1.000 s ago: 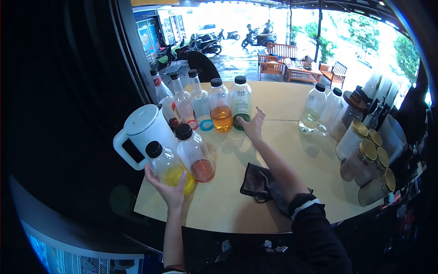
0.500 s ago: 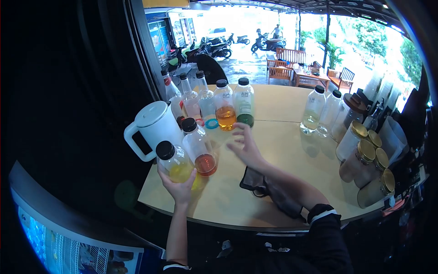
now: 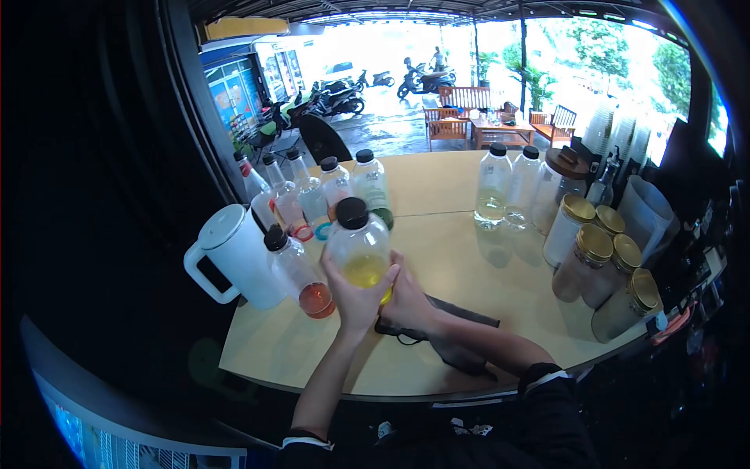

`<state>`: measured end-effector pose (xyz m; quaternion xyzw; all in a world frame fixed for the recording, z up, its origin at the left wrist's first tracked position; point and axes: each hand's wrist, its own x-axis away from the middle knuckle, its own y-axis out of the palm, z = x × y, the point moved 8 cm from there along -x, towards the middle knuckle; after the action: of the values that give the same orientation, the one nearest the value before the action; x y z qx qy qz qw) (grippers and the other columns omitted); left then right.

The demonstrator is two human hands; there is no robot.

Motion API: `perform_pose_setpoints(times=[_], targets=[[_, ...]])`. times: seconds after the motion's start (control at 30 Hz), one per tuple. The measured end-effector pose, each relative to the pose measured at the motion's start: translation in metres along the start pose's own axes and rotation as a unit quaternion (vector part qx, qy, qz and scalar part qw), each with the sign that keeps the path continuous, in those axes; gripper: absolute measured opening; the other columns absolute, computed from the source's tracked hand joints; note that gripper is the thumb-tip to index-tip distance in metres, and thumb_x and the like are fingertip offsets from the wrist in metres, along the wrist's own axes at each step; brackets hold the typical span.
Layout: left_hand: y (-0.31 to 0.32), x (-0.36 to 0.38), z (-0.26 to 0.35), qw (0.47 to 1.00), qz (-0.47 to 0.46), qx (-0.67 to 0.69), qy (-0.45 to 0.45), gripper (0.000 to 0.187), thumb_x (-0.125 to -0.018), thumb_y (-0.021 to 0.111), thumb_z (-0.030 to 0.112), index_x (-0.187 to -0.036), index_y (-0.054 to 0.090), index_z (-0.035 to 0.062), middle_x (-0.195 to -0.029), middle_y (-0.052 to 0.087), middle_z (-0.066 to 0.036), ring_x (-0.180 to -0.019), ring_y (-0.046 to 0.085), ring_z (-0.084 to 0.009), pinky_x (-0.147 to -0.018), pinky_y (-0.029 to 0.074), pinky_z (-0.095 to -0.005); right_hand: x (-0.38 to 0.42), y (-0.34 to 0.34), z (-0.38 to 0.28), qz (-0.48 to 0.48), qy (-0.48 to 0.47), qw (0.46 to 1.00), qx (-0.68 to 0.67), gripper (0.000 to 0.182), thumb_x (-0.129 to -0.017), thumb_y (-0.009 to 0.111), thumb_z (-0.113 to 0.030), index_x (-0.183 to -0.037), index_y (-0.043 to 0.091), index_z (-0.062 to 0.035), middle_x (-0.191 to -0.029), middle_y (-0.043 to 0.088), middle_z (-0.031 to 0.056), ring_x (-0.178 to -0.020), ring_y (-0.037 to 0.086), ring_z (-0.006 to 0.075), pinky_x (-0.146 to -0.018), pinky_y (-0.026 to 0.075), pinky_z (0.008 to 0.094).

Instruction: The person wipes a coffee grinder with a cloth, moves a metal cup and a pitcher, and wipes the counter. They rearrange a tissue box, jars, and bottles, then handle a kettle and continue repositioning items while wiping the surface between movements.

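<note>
A clear bottle with a black cap and yellow liquid is in front of me, above the tabletop. My left hand is wrapped round its near left side, fingers closed. On the bottle's lower right side my right hand is closed too, its fingertips partly hidden. Left of my hands stands a similar bottle with red-orange liquid. Behind the held bottle are one with orange liquid, partly covered, and one with green liquid. Under my right wrist lies a dark cloth or pouch.
A white lidded pitcher stands at the left edge of the table. Several slim-necked bottles are behind it. To the right are two clear bottles, several gold-lidded jars and a wooden-lidded jar.
My left hand has brought the yellow-liquid bottle up and to the right. My right hand has come down from near the green-liquid bottle onto it. The view has shifted rightward.
</note>
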<state>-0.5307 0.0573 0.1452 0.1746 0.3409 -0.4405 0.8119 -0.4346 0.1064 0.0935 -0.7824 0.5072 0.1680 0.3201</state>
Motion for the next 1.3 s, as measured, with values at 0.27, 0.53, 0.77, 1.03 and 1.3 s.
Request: perform_pose_setpoints(times=[0.27,0.53,0.77,1.03,1.3], targets=[[0.056,-0.016,-0.14,0.969,-0.235,-0.042,-0.069,0.078,-0.088,0.057,0.043,-0.141,0.023,-0.0025,-0.138,0.036,-0.023,-0.131,0.034,-0.034,-0.107,0.029,-0.043,-0.058,-0.061,0.064,0.041,0.054,0.997,0.022,0.086,-0.06,0.084,-0.018,-0.126,0.032,0.0007,-0.113,0.053,0.0222,-0.109,0.055,0.0354,-0.088,0.047,0.0421],[0.039,0.032,-0.191,0.774,-0.443,-0.41,-0.188,0.072,-0.092,0.033,0.059,-0.143,0.033,0.0084,-0.152,0.022,-0.014,-0.141,0.018,-0.0339,-0.109,0.014,-0.0591,-0.103,-0.077,0.144,0.066,0.043,0.989,0.121,0.088,-0.056,0.086,-0.02,-0.123,0.033,-0.0011,-0.113,0.051,0.0196,-0.108,0.054,0.0351,-0.091,0.044,0.0431],[0.04,0.034,-0.194,0.771,-0.444,-0.422,-0.174,0.075,-0.091,0.032,0.062,-0.144,0.03,0.0101,-0.154,0.018,-0.01,-0.142,0.015,-0.0317,-0.108,0.008,-0.0645,-0.121,-0.078,0.181,0.082,0.092,0.991,0.061,0.087,-0.056,0.087,-0.019,-0.123,0.033,-0.0036,-0.114,0.053,0.0172,-0.109,0.054,0.0311,-0.092,0.044,0.0407],[0.04,0.035,-0.194,0.773,-0.445,-0.42,-0.165,0.079,-0.088,0.034,0.066,-0.145,0.029,0.0102,-0.154,0.019,-0.011,-0.142,0.015,-0.0312,-0.108,0.008,-0.0653,-0.133,-0.08,0.19,0.077,0.126,0.985,0.089,0.091,-0.058,0.086,-0.021,-0.128,0.031,-0.005,-0.119,0.053,0.0184,-0.113,0.053,0.0329,-0.095,0.043,0.042],[0.04,0.034,-0.193,0.774,-0.447,-0.417,-0.163,0.08,-0.088,0.034,0.067,-0.144,0.03,0.0102,-0.154,0.019,-0.011,-0.142,0.015,-0.0317,-0.107,0.008,-0.0657,-0.135,-0.078,0.195,0.071,0.118,0.988,0.076,0.094,-0.059,0.086,-0.023,-0.131,0.029,-0.0057,-0.122,0.051,0.0196,-0.116,0.051,0.0338,-0.098,0.041,0.0425]])
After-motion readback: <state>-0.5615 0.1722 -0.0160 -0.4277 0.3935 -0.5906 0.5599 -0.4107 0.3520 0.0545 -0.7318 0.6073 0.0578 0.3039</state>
